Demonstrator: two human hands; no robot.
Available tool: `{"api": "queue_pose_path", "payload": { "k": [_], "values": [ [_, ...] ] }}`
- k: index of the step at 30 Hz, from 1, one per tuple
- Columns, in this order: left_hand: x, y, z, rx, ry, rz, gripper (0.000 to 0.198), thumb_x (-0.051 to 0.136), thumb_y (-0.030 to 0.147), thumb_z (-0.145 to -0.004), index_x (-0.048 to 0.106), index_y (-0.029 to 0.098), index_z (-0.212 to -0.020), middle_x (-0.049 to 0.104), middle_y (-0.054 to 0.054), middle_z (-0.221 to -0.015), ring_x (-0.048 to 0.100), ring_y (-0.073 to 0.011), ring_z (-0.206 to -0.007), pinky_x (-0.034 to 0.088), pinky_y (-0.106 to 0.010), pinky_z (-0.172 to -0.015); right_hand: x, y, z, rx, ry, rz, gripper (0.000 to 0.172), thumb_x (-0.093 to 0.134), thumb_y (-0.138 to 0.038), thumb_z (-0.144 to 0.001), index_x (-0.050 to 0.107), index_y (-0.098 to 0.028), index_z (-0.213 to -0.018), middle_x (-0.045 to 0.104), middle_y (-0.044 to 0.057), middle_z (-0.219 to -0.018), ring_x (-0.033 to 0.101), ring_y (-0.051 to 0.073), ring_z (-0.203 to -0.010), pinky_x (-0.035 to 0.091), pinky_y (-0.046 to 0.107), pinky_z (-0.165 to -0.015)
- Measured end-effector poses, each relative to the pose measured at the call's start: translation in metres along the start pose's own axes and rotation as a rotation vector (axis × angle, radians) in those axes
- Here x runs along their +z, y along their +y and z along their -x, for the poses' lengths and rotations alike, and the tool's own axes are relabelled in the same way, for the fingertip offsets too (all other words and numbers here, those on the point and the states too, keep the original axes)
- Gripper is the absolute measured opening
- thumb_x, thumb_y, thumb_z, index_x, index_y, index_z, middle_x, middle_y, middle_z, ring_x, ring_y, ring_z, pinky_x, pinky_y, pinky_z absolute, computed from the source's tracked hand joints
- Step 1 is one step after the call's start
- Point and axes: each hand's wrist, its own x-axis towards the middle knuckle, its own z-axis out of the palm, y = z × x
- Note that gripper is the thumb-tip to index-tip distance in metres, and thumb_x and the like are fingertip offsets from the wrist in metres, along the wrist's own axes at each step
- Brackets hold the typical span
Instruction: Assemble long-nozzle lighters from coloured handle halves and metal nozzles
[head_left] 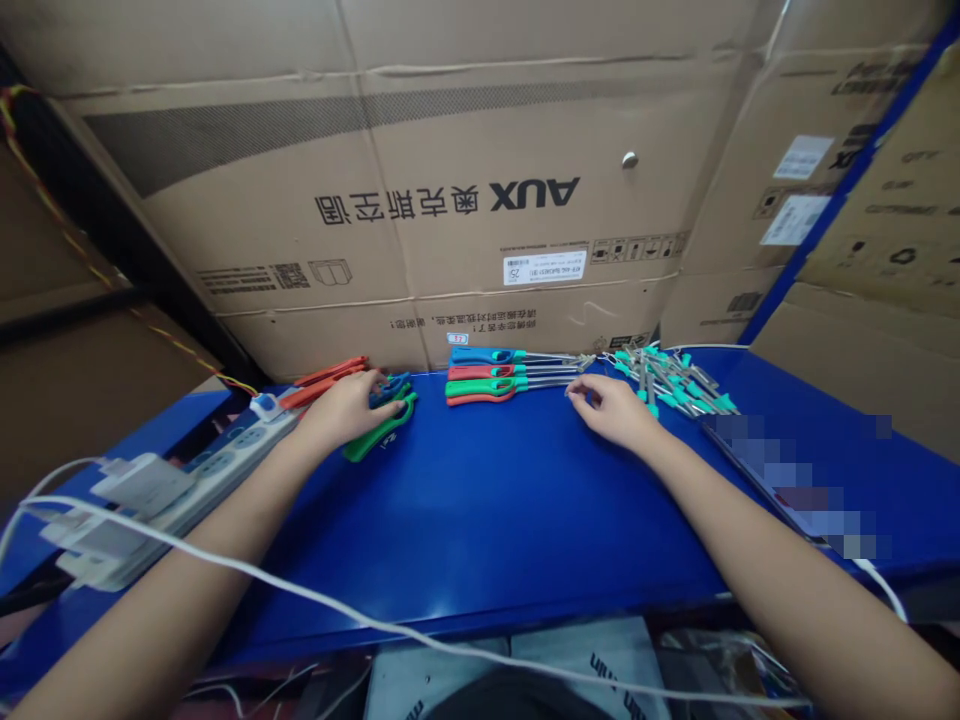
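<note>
My left hand [351, 405] rests over a pile of plastic lighter handles at the left, its fingers curled over a blue handle [394, 385] and its thumb beside a green handle [379, 432]. Red-orange handles [326, 378] lie behind that hand. In the middle, several long-nosed lighters [480, 372] with blue, red, green and orange handles lie side by side, metal rods pointing right. My right hand [613, 408] is at the rod ends, thumb and fingertips pinched together; whether anything is between them is hidden. To its right sits a heap of metal rods with teal ends [675, 385].
A power strip [225, 465] with white plugs stands at the left, and a white cable [300, 583] crosses in front. Cardboard [450, 130] walls the back of the blue table [465, 510]. A partly blurred flat device [772, 480] lies at the right.
</note>
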Motion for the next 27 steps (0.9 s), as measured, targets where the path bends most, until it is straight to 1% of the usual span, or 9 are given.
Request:
{"api": "queue_pose_path", "payload": {
  "k": [3,6,8,11,16,19,21,24,27],
  "values": [
    [-0.005,-0.005,0.010,-0.085,-0.121,-0.066,0.048,0.062,0.060,-0.079,0.063,0.017,-0.100,0.072,-0.011,-0.098,0.067,-0.0279,-0.086,0.049,-0.033,-0.069,0.005,-0.003,0.001,-0.034,-0.018,-0.007,0.019,0.051,-0.026,-0.086,0.068,-0.019,-0.092,0.069,0.004,-0.083,0.055,0.016,-0.064,0.042,0.028,-0.064],
    [-0.012,-0.003,0.015,-0.135,-0.106,-0.140,0.044,0.059,0.053,-0.084,0.062,0.015,-0.107,0.071,-0.014,-0.106,0.067,-0.0297,-0.094,0.049,-0.034,-0.075,0.007,-0.003,0.002,-0.059,-0.035,-0.013,0.021,0.051,-0.029,-0.087,0.068,-0.019,-0.094,0.069,0.005,-0.083,0.056,0.017,-0.064,0.043,0.029,-0.064],
    [-0.016,-0.003,0.015,-0.212,-0.085,-0.194,0.046,0.057,0.052,-0.085,0.061,0.015,-0.112,0.069,-0.016,-0.114,0.066,-0.0320,-0.100,0.050,-0.036,-0.078,0.007,-0.001,0.002,-0.068,-0.036,-0.017,0.023,0.050,-0.031,-0.087,0.068,-0.019,-0.094,0.069,0.005,-0.083,0.056,0.017,-0.065,0.044,0.030,-0.065],
    [-0.015,-0.007,0.014,-0.277,-0.097,-0.241,0.047,0.056,0.051,-0.085,0.062,0.014,-0.113,0.067,-0.019,-0.118,0.066,-0.0344,-0.105,0.050,-0.037,-0.079,0.005,0.002,0.002,-0.063,-0.033,-0.015,0.024,0.050,-0.033,-0.087,0.068,-0.019,-0.095,0.068,0.006,-0.082,0.056,0.017,-0.064,0.044,0.031,-0.066],
    [-0.007,-0.014,0.011,-0.248,-0.196,-0.268,0.035,0.051,0.046,-0.087,0.067,0.018,-0.100,0.073,-0.012,-0.101,0.069,-0.0278,-0.092,0.049,-0.031,-0.073,0.003,0.003,0.001,-0.044,-0.033,-0.008,0.024,0.051,-0.034,-0.088,0.068,-0.019,-0.097,0.067,0.005,-0.082,0.056,0.017,-0.064,0.045,0.030,-0.065],
    [-0.005,-0.014,0.010,-0.214,-0.237,-0.318,0.031,0.052,0.042,-0.086,0.068,0.016,-0.091,0.072,-0.013,-0.096,0.068,-0.0289,-0.088,0.048,-0.032,-0.069,0.003,0.002,0.002,-0.051,-0.040,-0.011,0.024,0.051,-0.033,-0.088,0.068,-0.019,-0.098,0.068,0.005,-0.083,0.056,0.017,-0.063,0.045,0.030,-0.065],
    [-0.006,-0.013,0.010,-0.204,-0.235,-0.334,0.031,0.050,0.039,-0.087,0.069,0.014,-0.089,0.070,-0.016,-0.097,0.068,-0.0307,-0.090,0.049,-0.034,-0.073,0.002,0.002,0.002,-0.058,-0.041,-0.014,0.024,0.051,-0.033,-0.088,0.068,-0.020,-0.099,0.068,0.005,-0.083,0.055,0.016,-0.063,0.045,0.031,-0.065],
    [-0.009,-0.008,0.010,-0.200,-0.158,-0.343,0.034,0.046,0.034,-0.091,0.068,0.009,-0.093,0.066,-0.020,-0.102,0.066,-0.0325,-0.096,0.050,-0.038,-0.084,0.003,0.003,0.002,-0.077,-0.027,-0.029,0.022,0.052,-0.031,-0.089,0.068,-0.020,-0.100,0.067,0.005,-0.083,0.055,0.016,-0.063,0.045,0.031,-0.064],
    [-0.009,0.012,0.015,-0.115,0.072,-0.218,0.034,0.046,0.034,-0.094,0.066,0.008,-0.103,0.061,-0.018,-0.104,0.064,-0.0309,-0.097,0.051,-0.041,-0.091,0.005,0.000,0.002,-0.128,0.023,-0.058,0.022,0.052,-0.029,-0.089,0.067,-0.019,-0.102,0.065,0.006,-0.085,0.054,0.016,-0.064,0.046,0.031,-0.064]
  ]
}}
